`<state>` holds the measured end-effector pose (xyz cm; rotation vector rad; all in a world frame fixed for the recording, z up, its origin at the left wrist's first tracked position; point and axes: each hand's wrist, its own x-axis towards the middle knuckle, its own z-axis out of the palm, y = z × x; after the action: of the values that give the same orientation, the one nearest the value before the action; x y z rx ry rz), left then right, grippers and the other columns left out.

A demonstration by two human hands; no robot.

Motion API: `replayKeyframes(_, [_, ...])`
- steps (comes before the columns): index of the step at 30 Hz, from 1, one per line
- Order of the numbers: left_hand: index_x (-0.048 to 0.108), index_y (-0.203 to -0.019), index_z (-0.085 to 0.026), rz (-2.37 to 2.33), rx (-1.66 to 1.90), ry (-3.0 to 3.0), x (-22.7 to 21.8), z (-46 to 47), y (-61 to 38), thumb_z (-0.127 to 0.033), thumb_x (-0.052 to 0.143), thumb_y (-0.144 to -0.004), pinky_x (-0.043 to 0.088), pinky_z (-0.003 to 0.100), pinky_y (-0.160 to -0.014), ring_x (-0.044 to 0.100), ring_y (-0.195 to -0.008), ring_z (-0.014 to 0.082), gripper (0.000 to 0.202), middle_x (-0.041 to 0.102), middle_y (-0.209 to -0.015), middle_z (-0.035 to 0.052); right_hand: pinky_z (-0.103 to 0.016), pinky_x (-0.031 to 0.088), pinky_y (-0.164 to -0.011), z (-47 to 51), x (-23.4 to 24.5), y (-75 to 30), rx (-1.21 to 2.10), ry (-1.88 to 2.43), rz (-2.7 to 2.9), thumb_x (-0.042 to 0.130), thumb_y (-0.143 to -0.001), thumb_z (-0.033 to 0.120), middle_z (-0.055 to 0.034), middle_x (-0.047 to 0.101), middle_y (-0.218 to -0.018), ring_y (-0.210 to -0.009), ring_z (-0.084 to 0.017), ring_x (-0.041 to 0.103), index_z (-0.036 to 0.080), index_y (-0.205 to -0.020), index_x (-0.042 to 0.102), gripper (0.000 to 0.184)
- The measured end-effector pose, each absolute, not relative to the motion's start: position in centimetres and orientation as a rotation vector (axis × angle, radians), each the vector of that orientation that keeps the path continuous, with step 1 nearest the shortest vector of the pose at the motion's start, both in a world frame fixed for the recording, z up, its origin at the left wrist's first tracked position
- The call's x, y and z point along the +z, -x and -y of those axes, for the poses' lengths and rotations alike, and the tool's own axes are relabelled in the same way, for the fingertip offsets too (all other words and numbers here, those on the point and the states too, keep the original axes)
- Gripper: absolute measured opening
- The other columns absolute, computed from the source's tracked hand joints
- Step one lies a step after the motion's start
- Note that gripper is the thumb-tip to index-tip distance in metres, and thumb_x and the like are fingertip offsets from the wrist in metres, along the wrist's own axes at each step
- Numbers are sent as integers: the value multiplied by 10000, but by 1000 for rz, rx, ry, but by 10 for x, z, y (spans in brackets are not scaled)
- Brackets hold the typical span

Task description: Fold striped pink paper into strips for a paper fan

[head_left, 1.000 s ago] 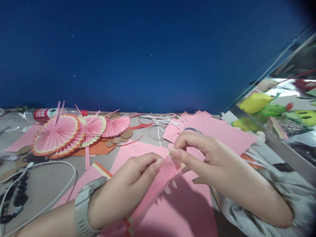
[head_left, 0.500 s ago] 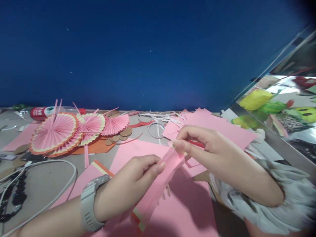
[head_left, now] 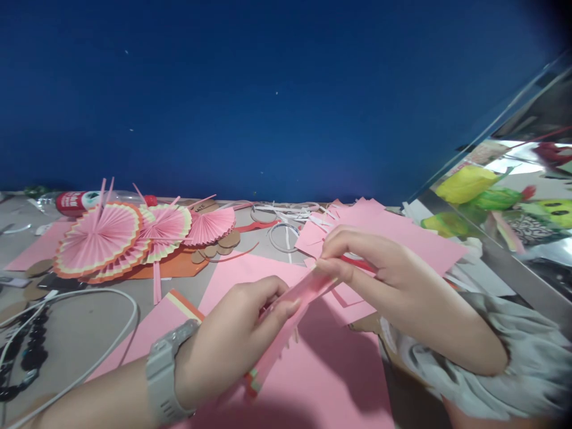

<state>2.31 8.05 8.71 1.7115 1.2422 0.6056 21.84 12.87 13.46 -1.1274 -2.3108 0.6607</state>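
Note:
Both hands grip a narrow folded strip of pink paper (head_left: 286,330), held slanting above the work surface. Orange and pale yellow bands show at its lower end. My left hand (head_left: 243,330), with a grey watch (head_left: 168,369) on the wrist, pinches the strip near its middle between thumb and fingers. At the upper end my right hand (head_left: 361,262) pinches it; some of its fingertips are hidden. Beneath the hands lie large pink paper sheets (head_left: 339,381), one with an orange and yellow edge strip (head_left: 185,307).
Pleated pink paper fans (head_left: 100,241) stand at the left, before a plastic bottle (head_left: 75,202). A white cable (head_left: 134,304) loops beside black beads (head_left: 33,351). More pink paper (head_left: 379,223) lies at the right. A blue partition (head_left: 268,107) rises behind.
The strip has turned and looks narrower, its surface more edge-on. My right hand has shifted slightly right, and the left fingers have closed in a little around the paper.

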Motion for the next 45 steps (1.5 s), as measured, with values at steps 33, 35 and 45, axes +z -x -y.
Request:
replayKeyframes(33, [488, -718, -213, -1413, 510, -1876, 106, -78, -15, -426, 344, -922, 295, 197, -463, 473, -479, 85, 329, 533, -554, -67, -250, 450, -595, -118, 144, -215, 780, 1206, 2260, 538, -850, 337, 21, 534, -674, -631, -128, 533, 212, -752, 522, 160])
replayKeyframes(35, [480, -721, -213, -1402, 490, -1837, 106, -79, -16, -442, 332, -922, 293, 199, -464, 456, -475, 83, 339, 510, -545, -71, -245, 448, -577, -118, 144, -212, 822, 1283, 2276, 542, -843, 335, 25, 546, -662, -608, -123, 537, 210, -724, 534, 172])
replayKeyframes(45, [495, -759, -217, -1202, 500, -1802, 107, -87, -12, -434, 337, -924, 322, 205, -521, 450, -579, 97, 316, 519, -657, -57, -224, 394, -570, -117, 132, -202, 950, 1267, 2296, 438, -897, 258, 46, 508, -635, -605, -101, 502, 204, -685, 477, 222])
